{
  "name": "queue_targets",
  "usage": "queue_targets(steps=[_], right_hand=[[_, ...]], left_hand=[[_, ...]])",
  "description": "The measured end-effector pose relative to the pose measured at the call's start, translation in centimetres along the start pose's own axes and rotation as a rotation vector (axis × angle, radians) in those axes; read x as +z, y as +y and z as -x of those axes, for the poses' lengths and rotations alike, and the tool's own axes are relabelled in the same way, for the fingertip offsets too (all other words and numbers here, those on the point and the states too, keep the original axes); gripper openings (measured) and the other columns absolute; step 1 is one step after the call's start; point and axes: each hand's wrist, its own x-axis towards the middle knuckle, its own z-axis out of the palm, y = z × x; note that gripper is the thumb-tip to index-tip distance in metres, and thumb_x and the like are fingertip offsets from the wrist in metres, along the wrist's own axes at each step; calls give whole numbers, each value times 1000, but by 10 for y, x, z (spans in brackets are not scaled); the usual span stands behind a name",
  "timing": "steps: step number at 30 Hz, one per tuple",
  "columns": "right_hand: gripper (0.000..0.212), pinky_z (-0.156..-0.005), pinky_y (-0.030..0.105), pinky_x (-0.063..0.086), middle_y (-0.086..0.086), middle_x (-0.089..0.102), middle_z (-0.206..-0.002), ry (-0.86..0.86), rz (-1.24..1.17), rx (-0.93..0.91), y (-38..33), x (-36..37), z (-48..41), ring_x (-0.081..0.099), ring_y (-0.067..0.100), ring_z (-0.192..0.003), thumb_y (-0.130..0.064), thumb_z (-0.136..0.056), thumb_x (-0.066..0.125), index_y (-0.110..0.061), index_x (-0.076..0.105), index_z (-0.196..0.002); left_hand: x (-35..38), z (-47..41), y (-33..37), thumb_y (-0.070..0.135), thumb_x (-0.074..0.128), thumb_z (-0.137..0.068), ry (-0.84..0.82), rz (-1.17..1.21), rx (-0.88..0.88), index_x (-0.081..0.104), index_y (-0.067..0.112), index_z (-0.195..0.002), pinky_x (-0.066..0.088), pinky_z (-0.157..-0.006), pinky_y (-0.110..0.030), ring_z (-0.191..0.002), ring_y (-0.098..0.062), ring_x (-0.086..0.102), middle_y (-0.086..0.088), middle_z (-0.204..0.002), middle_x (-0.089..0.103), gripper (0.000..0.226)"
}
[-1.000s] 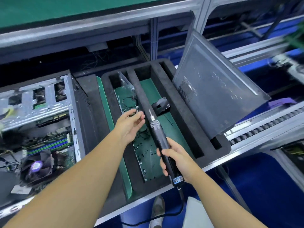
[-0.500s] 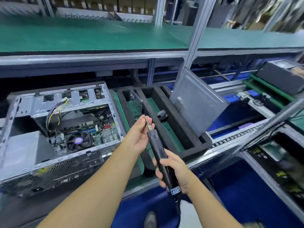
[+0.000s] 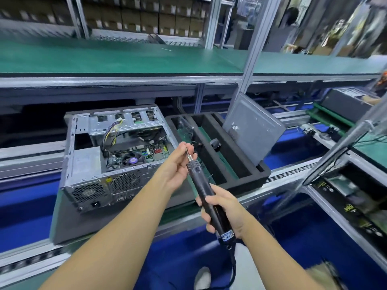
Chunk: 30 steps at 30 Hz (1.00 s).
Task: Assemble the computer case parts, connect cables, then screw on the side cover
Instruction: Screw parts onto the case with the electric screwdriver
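Since a second ago the left hand (image 3: 176, 164) has closed in from hovering spread beside the tool, and its fingertips now pinch the bit (image 3: 189, 156) of the electric screwdriver (image 3: 202, 189). The right hand (image 3: 225, 214) wraps the black barrel low down, holding it tilted with the bit uppermost, and the cord (image 3: 232, 266) hangs below. Both hands are in the air at the near edge of the bench (image 3: 293, 176). On the left of the bench lies the computer case (image 3: 94, 164), open side up, its board and fan showing. Just beside it to the right sits a black foam tray (image 3: 247, 181), with the grey side cover (image 3: 253, 130) standing tilted in its far right slot.
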Motion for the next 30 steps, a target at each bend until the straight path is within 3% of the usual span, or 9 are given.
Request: queue_targets(steps=[4,7,9,11,14,17,20,23,30], right_hand=[[16,-46,32,47,11,60,-94,41,117,29,4,18,7,54,25,-60,-13,-91,62,-13,65,-107],[23,-47,33,46,10,60,-93,67,191,60,12,30,9,55,23,-61,-14,-91,61,-10,60,-114],[21,-47,33,45,9,60,-91,64,176,63,20,39,9,54,23,-61,-11,-93,60,-10,60,-113],[14,-47,33,45,8,61,-90,46,155,55,26,49,6,54,22,-60,-10,-95,59,-14,64,-106],[18,-47,33,46,11,59,-88,40,166,71,36,68,-3,54,23,-60,-15,-88,64,-21,68,-104],[28,-54,39,46,14,56,-80,29,236,95,52,86,-14,51,30,-63,-20,-86,68,-31,67,-111],[58,-65,46,50,11,60,-86,-62,291,77,69,98,-21,53,34,-72,-18,-86,74,-49,53,-131],[114,-68,39,58,11,59,-118,-136,377,158,80,105,-29,62,26,-71,-12,-76,82,-67,10,-146],[118,-72,38,61,6,55,-128,-185,470,184,109,120,-52,65,20,-68,-3,-83,75,-64,1,-153]], left_hand=[[-9,20,9,16,57,-97,106,-89,-14,68,10,-90,60,-78,-31,-78,-12,67,1,-75,72,14],[-17,35,16,17,55,-100,161,-151,-64,68,12,-87,49,-100,-33,-77,-8,68,3,-73,72,19],[-21,45,23,17,55,-99,208,-162,-96,68,12,-89,45,-104,-32,-79,-6,69,1,-71,74,17],[-25,53,31,20,55,-100,236,-189,-130,66,14,-90,51,-94,-33,-82,-12,67,-3,-71,74,16],[-32,65,43,20,55,-99,309,-163,-116,64,13,-90,59,-61,-27,-64,-12,70,-5,-68,73,15],[-40,72,52,22,55,-100,373,-192,-83,63,14,-84,53,-65,-21,-52,-3,67,3,-60,71,20],[-59,77,60,26,51,-102,395,-278,-96,62,17,-82,45,-62,-21,-56,-3,64,6,-58,69,24],[-86,79,69,26,52,-101,419,-335,-143,63,16,-85,46,-67,-24,-75,-9,62,3,-64,72,22],[-136,87,102,17,56,-99,404,-616,-296,65,8,-99,53,-70,-28,-77,-14,66,-4,-80,74,13]])
